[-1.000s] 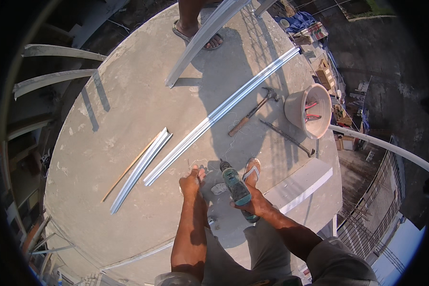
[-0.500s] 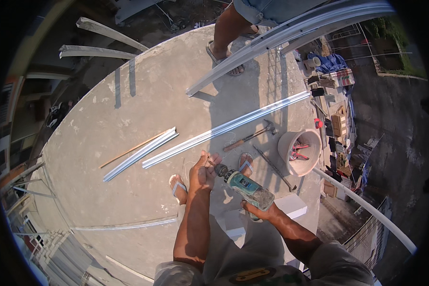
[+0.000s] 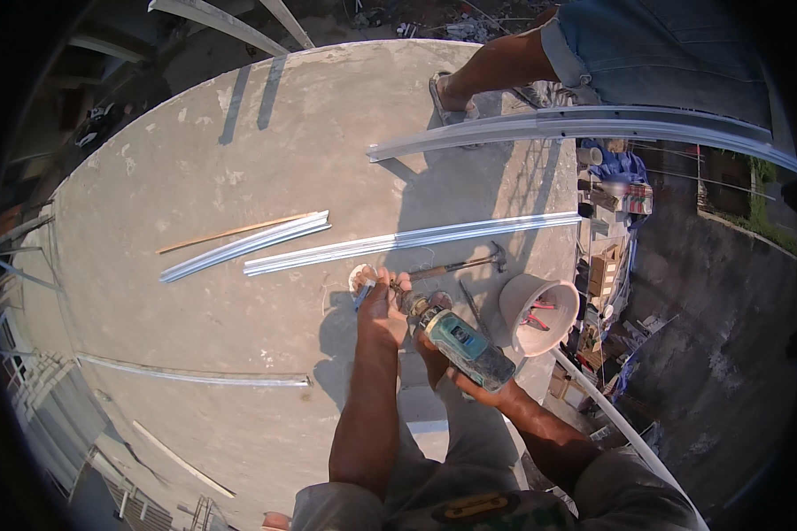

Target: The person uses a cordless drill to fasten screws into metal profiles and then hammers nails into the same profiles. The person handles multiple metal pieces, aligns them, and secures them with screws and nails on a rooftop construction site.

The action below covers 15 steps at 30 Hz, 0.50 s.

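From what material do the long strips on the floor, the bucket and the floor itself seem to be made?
The long strips look like thin sheet metal, maybe galvanised steel or aluminium: pale silver, folded edges, bright glints. The bucket seems to be matte whitish plastic, though the material is uncertain. The floor looks like bare concrete: grey, rough, with pale patches.

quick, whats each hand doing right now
Left hand: closed at the front end of the power tool, fingers on its tip.
Right hand: closed around the power tool's teal body, holding it.
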Tool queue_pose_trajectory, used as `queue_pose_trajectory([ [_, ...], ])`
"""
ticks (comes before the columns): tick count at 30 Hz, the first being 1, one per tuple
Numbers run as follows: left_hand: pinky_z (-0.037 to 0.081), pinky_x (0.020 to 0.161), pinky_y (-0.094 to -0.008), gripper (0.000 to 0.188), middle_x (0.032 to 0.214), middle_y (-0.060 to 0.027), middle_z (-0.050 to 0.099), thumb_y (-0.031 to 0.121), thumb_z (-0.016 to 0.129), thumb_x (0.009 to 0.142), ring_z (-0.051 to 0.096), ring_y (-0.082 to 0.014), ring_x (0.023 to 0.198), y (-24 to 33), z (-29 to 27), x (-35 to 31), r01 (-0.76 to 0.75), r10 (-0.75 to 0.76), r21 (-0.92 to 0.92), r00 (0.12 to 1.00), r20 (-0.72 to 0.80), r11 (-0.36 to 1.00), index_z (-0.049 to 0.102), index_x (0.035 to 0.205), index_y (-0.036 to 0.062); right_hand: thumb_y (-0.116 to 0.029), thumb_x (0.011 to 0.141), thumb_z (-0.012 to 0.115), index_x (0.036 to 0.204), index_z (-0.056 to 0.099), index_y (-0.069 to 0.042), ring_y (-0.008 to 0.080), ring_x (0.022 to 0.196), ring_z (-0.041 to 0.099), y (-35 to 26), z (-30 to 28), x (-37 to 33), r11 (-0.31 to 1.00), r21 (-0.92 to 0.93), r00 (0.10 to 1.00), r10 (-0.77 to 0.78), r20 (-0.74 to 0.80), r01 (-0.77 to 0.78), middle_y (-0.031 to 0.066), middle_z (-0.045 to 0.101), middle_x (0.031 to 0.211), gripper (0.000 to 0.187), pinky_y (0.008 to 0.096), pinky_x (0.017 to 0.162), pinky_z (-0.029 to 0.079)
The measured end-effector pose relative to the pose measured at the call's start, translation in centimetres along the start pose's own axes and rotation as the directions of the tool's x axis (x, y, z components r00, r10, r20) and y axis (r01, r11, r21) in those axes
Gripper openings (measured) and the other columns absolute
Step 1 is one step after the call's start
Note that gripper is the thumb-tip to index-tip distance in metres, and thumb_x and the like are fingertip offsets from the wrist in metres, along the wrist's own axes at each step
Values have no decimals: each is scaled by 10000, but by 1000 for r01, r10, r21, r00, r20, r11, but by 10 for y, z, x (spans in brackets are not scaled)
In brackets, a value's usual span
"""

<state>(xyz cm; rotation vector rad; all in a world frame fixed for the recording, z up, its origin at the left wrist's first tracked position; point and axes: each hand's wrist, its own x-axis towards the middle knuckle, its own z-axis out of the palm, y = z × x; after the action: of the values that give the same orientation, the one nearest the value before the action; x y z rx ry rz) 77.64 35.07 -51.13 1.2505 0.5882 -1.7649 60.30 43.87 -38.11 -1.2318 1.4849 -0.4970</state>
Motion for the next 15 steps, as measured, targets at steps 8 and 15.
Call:
queue_pose_trajectory([
  [8,505,877,-358,349,974,-40,601,258,754,886,600,-245,988,61,-6,11,-12,11,2,995,95,1000,610,1116,39,-145,823,683,1092,624,-39,327,818,689,-21,33,50,994,72,996,79,49,-83,156,689,854,295,396,729,535],
  [15,518,865,-349,384,1030,-78,638,269,726,911,621,-208,966,82,3,-38,-53,52,183,999,11,982,609,1138,-17,-205,804,737,1214,591,-59,341,942,681,-51,3,47,998,-44,981,44,191,-36,146,689,1021,459,395,802,542],
])
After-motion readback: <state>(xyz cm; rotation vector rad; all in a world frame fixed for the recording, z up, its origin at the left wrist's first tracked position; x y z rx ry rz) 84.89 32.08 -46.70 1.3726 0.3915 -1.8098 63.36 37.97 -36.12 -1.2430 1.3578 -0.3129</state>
